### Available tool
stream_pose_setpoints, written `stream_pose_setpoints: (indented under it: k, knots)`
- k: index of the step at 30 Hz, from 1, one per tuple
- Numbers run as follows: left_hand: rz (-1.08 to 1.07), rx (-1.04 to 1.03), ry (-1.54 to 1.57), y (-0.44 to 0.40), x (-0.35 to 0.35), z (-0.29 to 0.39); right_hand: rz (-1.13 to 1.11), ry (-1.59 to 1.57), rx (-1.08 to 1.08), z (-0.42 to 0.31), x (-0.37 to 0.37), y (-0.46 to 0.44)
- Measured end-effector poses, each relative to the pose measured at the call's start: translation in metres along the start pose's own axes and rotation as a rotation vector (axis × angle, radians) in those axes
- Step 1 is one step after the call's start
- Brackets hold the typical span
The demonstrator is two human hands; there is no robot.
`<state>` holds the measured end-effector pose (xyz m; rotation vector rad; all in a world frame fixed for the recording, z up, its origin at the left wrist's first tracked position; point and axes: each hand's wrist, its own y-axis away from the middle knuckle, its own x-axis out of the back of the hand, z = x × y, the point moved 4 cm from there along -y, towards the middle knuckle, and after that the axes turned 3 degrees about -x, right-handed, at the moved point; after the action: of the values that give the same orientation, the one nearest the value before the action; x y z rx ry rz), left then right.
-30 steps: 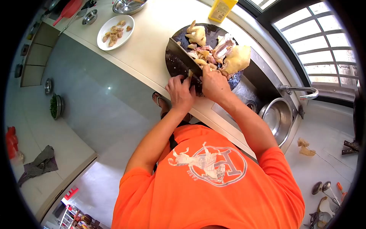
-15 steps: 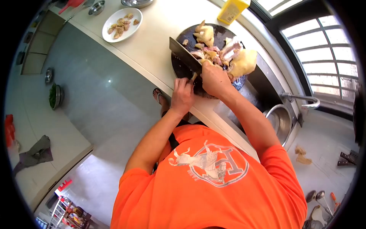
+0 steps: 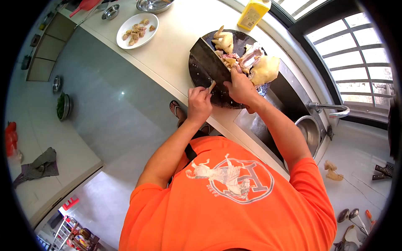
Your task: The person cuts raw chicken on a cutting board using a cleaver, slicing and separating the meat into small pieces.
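Observation:
My right hand [image 3: 242, 88] grips the handle end of a broad dark cleaver [image 3: 209, 60]. Its blade is turned with the flat side showing, over a round dark chopping board [image 3: 197, 73]. Between the fingertips of my left hand [image 3: 199, 101], at the board's near edge, is a small pale chicken piece [image 3: 212, 86]. Past the blade lie a chicken wing piece [image 3: 225, 41], cut bony chicken pieces [image 3: 251, 56] and a large skin-covered chicken piece [image 3: 266, 70]. The blade hides part of the cut meat.
A white plate [image 3: 146, 39] of chopped chicken stands on the counter to the left, near metal bowls [image 3: 111, 12]. A yellow container [image 3: 254, 14] is behind the board. To the right are a sink with a faucet [image 3: 331, 108] and a metal basin [image 3: 309, 129].
The cleaver has turned from nearly edge-on to showing its broad side. My right hand has shifted slightly right, and my left hand keeps its hold on the small chicken piece.

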<state>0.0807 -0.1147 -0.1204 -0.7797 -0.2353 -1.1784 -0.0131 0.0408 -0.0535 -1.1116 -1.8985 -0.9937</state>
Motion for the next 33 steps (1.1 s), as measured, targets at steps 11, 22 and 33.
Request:
stream_pose_setpoints:
  k: [11,22,33]
  knots:
    - [-0.087,0.381,-0.021,-0.018,-0.006,0.007,-0.106,0.148,0.020,-0.029,0.003,-0.020]
    - [-0.124,0.322,-0.087,-0.022,-0.031,0.022,-0.164,0.017,-0.036,-0.025,0.004,-0.028]
    - [-0.137,0.455,-0.034,-0.040,0.007,0.001,-0.134,0.106,-0.093,0.002,0.021,0.022]
